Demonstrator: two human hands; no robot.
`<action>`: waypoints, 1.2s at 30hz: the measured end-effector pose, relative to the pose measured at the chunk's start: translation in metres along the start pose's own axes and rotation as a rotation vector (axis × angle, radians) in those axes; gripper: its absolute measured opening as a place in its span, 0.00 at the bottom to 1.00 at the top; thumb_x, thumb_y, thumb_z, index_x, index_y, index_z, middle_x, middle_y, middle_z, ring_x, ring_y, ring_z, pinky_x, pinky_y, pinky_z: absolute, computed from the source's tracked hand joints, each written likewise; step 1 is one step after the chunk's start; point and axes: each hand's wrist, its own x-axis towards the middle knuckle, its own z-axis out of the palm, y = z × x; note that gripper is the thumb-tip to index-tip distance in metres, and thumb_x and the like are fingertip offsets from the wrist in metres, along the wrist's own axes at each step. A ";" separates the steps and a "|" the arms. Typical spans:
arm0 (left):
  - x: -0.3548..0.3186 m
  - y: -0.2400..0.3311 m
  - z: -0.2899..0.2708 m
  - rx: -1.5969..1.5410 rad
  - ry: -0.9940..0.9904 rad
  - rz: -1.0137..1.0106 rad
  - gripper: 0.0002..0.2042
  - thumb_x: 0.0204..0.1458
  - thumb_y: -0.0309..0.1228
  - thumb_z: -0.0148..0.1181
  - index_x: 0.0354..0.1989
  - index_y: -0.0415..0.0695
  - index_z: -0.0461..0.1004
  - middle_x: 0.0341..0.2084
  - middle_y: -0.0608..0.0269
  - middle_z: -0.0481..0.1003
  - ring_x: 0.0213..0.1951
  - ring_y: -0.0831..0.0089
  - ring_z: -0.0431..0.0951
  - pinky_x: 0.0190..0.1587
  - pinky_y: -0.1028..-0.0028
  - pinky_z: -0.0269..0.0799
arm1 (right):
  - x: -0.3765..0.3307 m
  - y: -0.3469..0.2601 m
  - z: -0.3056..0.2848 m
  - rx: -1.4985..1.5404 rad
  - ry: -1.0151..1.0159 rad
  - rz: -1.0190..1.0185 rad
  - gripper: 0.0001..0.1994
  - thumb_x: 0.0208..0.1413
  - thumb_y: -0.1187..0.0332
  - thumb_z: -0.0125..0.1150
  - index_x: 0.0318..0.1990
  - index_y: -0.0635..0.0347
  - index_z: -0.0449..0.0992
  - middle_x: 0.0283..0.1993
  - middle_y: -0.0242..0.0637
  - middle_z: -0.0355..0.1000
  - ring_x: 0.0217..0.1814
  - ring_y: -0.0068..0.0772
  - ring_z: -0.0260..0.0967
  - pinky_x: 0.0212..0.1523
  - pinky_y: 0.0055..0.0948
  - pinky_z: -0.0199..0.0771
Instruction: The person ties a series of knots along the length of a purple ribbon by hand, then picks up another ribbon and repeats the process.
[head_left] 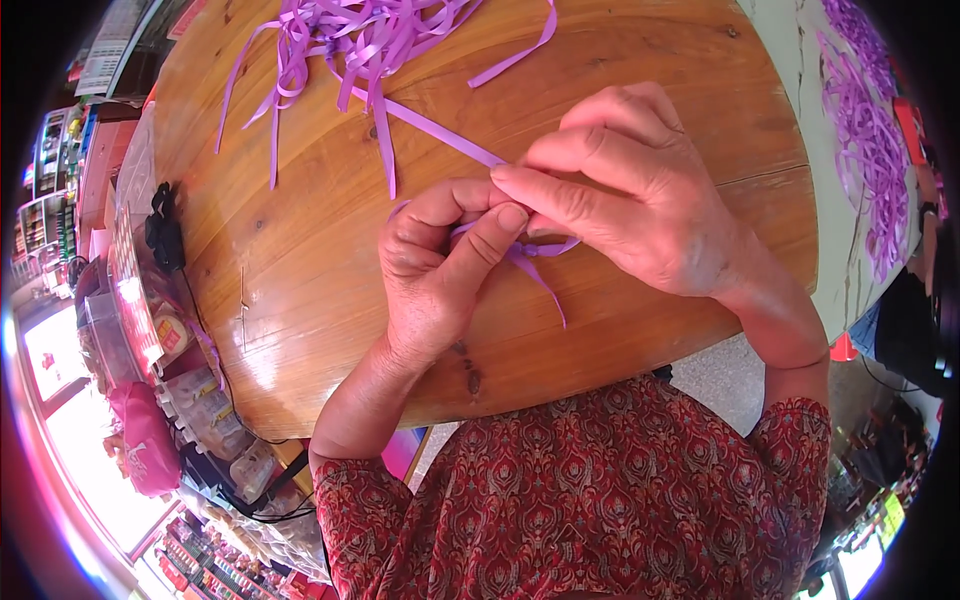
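Between both pinching hands, left hand [435, 265] and right hand [625, 195], lies the purple ribbon [440, 135].

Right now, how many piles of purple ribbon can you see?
2. One ribbon pile lies at the far edge of the wooden table; another ribbon heap spreads over the pale surface at right. More may be hidden out of frame.

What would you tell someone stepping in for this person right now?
Left hand: fingers pinched on a purple ribbon at its folded part.
Right hand: fingers pinched on the same ribbon, touching the left.
The ribbon's long end runs up across the wooden table to a loose ribbon pile; a short tail hangs below the hands.
Done: a fold or loop begun.
Left: the pile looks unworked.
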 end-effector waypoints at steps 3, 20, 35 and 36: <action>0.001 0.001 -0.001 0.025 -0.018 -0.013 0.05 0.56 0.18 0.52 0.38 0.34 0.73 0.32 0.60 0.77 0.37 0.74 0.78 0.42 0.76 0.76 | -0.002 -0.002 -0.001 -0.021 -0.006 0.011 0.18 0.37 0.67 0.63 0.40 0.62 0.79 0.33 0.28 0.70 0.35 0.31 0.65 0.39 0.32 0.62; -0.001 0.010 -0.006 0.412 0.083 0.144 0.03 0.54 0.20 0.58 0.35 0.38 0.76 0.22 0.74 0.73 0.24 0.91 0.67 0.26 0.88 0.63 | 0.000 0.007 -0.002 0.038 0.018 0.012 0.11 0.35 0.73 0.69 0.30 0.62 0.77 0.27 0.31 0.67 0.30 0.33 0.64 0.35 0.33 0.63; 0.003 0.014 -0.009 0.197 0.151 0.027 0.02 0.53 0.22 0.60 0.33 0.40 0.76 0.25 0.72 0.75 0.26 0.90 0.70 0.27 0.88 0.65 | -0.001 0.021 0.005 0.134 -0.043 0.149 0.23 0.37 0.64 0.71 0.44 0.59 0.77 0.33 0.34 0.70 0.36 0.36 0.67 0.38 0.33 0.68; 0.003 0.013 -0.010 0.192 0.129 0.046 0.02 0.53 0.22 0.60 0.34 0.40 0.76 0.26 0.72 0.76 0.26 0.89 0.71 0.27 0.87 0.66 | -0.001 0.021 0.004 0.171 -0.050 0.199 0.26 0.36 0.63 0.71 0.47 0.58 0.76 0.35 0.35 0.70 0.37 0.36 0.67 0.39 0.33 0.69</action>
